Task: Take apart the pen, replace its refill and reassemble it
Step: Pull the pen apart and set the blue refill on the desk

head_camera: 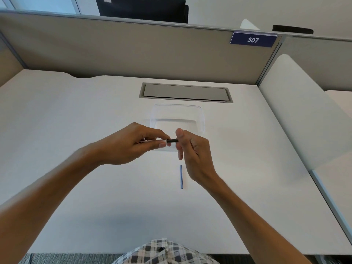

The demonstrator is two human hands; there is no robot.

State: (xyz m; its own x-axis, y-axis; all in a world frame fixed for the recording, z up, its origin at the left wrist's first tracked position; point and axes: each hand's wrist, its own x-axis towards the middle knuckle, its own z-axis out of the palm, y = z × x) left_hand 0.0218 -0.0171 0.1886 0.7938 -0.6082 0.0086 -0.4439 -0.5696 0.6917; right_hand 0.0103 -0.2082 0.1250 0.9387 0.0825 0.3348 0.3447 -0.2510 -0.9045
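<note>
- My left hand (131,143) has its fingers curled round the pale end of the pen (167,141), pinching it between thumb and fingertips above the desk (76,115).
- My right hand (192,155) meets the pen's dark end from 3 o'clock. The thumb stands up against that tip and the fingers curl in below, but whether they truly grip it I cannot tell.
- The pen lies level between my hands, over the near edge of the clear plastic box (178,116), which sits at 12 o'clock from them.
- A thin blue refill (181,177) lies flat on the desk at 6 o'clock from my right hand, apart from it, pointing toward me.
- I judge that I am working the dark piece against the pale body. Whether it is coming off or going on I cannot say.
- If my hold on the dark end is only a thumb press, the piece may slip and spin without turning.
- If it comes free suddenly, a small inner part could jump out. It is lost on the white desk unless it falls into the box.
- My right wrist hangs just above the refill. A careless drop of that arm could roll it toward the desk edge.
- Forcing the two halves at an angle could jam them.
</note>
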